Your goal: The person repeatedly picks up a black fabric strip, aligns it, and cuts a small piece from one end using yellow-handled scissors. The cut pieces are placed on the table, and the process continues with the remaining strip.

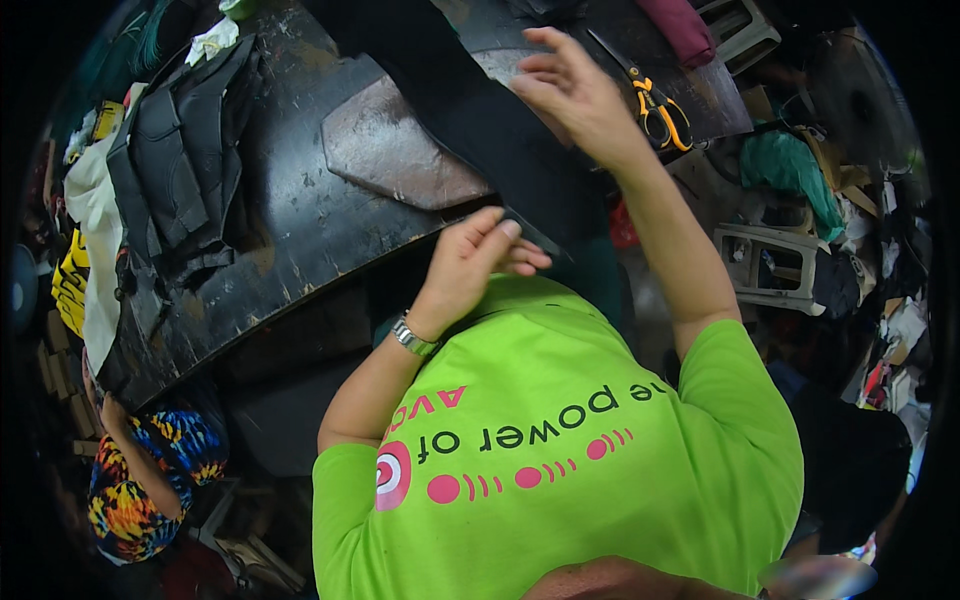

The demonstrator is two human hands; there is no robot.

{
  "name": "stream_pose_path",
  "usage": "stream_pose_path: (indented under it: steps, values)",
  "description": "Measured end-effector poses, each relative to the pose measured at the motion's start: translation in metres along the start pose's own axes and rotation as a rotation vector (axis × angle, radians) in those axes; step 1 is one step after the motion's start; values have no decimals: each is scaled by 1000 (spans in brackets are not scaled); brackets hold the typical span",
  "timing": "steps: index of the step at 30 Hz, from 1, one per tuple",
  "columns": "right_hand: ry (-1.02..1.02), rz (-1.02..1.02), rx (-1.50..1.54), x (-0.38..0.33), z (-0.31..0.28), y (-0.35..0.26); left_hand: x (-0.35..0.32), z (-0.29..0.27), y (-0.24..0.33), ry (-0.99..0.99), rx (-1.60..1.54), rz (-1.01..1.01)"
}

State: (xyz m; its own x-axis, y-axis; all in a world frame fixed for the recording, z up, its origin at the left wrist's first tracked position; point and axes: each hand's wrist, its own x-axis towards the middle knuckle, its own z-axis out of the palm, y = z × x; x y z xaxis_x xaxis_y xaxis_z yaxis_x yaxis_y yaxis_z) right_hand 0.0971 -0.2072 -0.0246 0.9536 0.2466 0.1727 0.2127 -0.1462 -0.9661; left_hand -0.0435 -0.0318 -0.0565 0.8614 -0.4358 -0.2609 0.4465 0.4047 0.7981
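Note:
A long strip of black fabric [470, 110] runs over the table and hangs past its near edge toward my lap. My left hand [470, 262], with a metal watch on the wrist, pinches the strip's near left edge between thumb and forefinger. Above the fabric's right side, my right hand [572, 92] is raised with its fingers bent and apart, holding nothing. Partly under the strip lies a flat greyish-brown slab [385, 145] with cut-off corners. Scissors [662, 118] with yellow and black handles rest to the right of my right hand.
The dark, scuffed table [290, 230] carries a stack of black sewn pieces [180, 150] at left and a maroon cloth roll [676, 30] at far right. A plastic stool [768, 265] stands on the right. Another person's patterned sleeve [140, 490] shows at lower left.

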Motion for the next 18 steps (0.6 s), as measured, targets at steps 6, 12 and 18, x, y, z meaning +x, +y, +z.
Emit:
stream_pose_path:
  steps: [6, 12, 18]
  values:
    - [-325, 72, 148, 6, 22, 6, -14, -5, 25, -44, 605, -42]
    - [-403, 199, 193, -22, 22, -6, -5, -40, 69, 462, 444, 499]
    - [-70, -481, -478, -27, 31, -48, 16, -29, 77, 588, 738, 725]
